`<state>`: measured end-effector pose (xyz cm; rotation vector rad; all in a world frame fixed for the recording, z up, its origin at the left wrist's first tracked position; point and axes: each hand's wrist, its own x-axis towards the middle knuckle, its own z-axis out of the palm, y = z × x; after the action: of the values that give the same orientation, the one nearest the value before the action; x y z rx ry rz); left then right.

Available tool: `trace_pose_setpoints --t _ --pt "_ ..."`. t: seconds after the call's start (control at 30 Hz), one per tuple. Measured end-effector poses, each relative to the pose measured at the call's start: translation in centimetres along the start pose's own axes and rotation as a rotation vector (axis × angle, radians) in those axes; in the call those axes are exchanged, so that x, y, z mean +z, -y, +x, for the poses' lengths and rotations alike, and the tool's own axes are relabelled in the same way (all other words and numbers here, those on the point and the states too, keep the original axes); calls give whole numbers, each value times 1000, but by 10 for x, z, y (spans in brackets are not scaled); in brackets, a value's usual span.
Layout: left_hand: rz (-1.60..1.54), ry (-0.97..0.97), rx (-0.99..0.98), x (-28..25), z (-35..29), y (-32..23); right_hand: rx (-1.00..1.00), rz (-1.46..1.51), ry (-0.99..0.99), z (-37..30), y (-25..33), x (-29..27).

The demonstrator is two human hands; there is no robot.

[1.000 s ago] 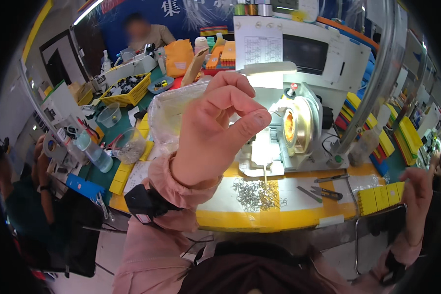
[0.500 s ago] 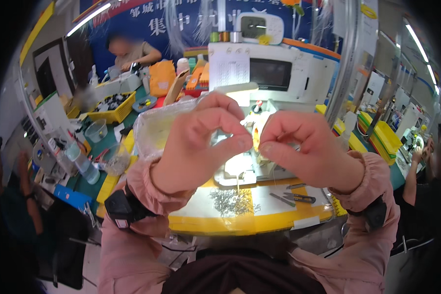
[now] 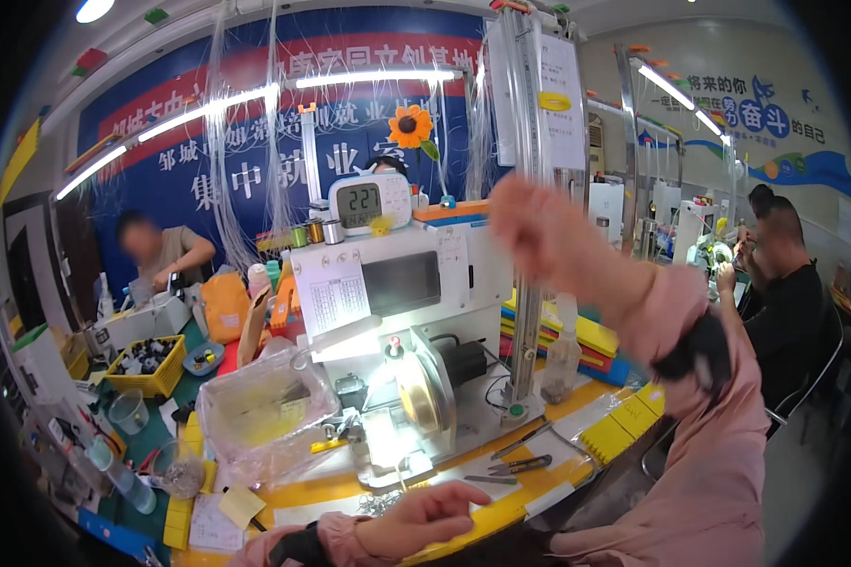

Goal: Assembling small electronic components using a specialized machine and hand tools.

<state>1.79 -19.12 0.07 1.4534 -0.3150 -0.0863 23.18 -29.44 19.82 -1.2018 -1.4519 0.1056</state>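
Note:
High at the right, my right hand (image 3: pixel 553 234) is raised in front of the metal post; it is blurred, its fingers look curled together, and whatever they pinch cannot be made out. My left hand (image 3: pixel 414 522) hovers low over the table's front edge, index finger stretched out and thumb apart, with nothing visible in it. Just behind it lies a pile of tiny dark metal pieces (image 3: pixel 376 506), partly covered by the hand. Beyond stands a white machine (image 3: pixel 473 326) with a dark screen, a lit round wheel (image 3: pixel 416 392) and a bright work lamp.
Black-handled thread snips (image 3: pixel 522 465) and a slim metal tool (image 3: pixel 492 479) lie right of the pile. A plastic-wrapped tray (image 3: pixel 265 402) sits left of the machine. A clear bottle (image 3: pixel 562 364) stands by the metal post (image 3: pixel 522 283). Other people work at far left and right.
My hands were pinched close together before the machine; now they are far apart, the right up and right, the left down by the table edge. The view has lifted and turned right.

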Motion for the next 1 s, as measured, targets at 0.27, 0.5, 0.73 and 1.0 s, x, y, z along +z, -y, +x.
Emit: trace_pose_setpoints --t 0.27,0.5,0.73,1.0 --pt "-47 -254 152 -21 -9 -8 -60 45 -360 115 27 -105" --pt "137 -187 233 -20 -8 -7 -5 37 -719 181 17 -149" --pt "246 -164 154 -21 -10 -4 -65 35 -729 185 33 -142" --pt "395 -21 18 -23 -14 -13 4 248 -489 17 -17 -52"
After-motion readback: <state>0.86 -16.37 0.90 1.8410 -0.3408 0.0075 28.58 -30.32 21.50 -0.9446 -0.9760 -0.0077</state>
